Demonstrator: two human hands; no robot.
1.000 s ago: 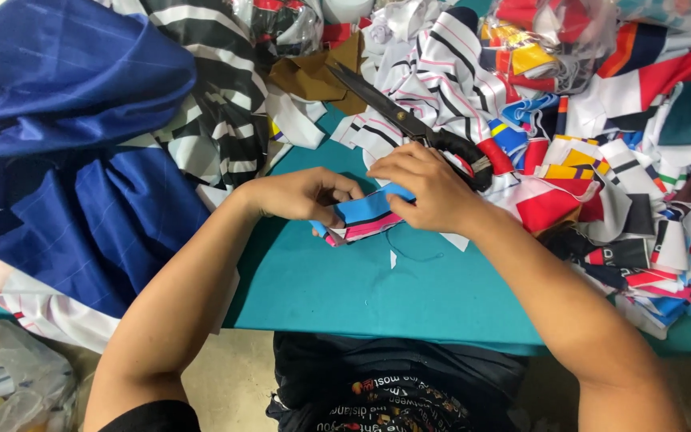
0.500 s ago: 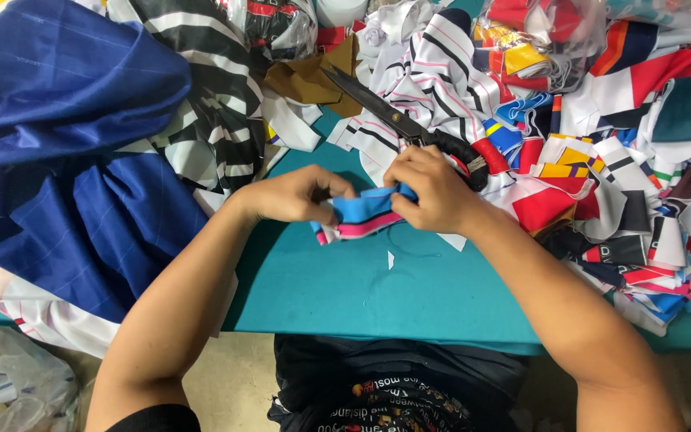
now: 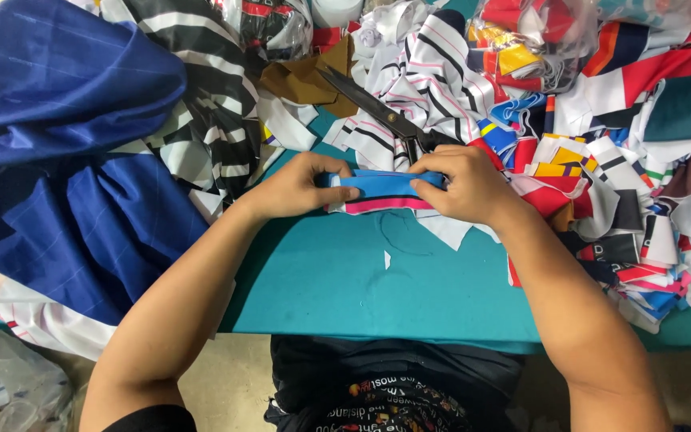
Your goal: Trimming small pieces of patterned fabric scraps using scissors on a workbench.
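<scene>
My left hand point(image 3: 301, 186) and my right hand point(image 3: 461, 186) each pinch one end of a folded fabric strip point(image 3: 383, 192), blue on top with a pink and white edge below. The strip is stretched flat between the hands on the teal table point(image 3: 361, 280). Large black scissors point(image 3: 377, 112) lie just behind my right hand, blades pointing up and left, handles partly hidden by the hand.
A big blue cloth point(image 3: 57, 160) and a black-and-white striped fabric point(image 3: 209, 112) cover the left side. Heaps of colourful fabric scraps point(image 3: 625, 160) fill the right and back. A brown piece point(image 3: 305, 80) lies near the scissors. Small white snippets point(image 3: 387, 259) lie on the table.
The strip was bunched between my hands; now it is pulled out straight, with my hands moved apart to its ends.
</scene>
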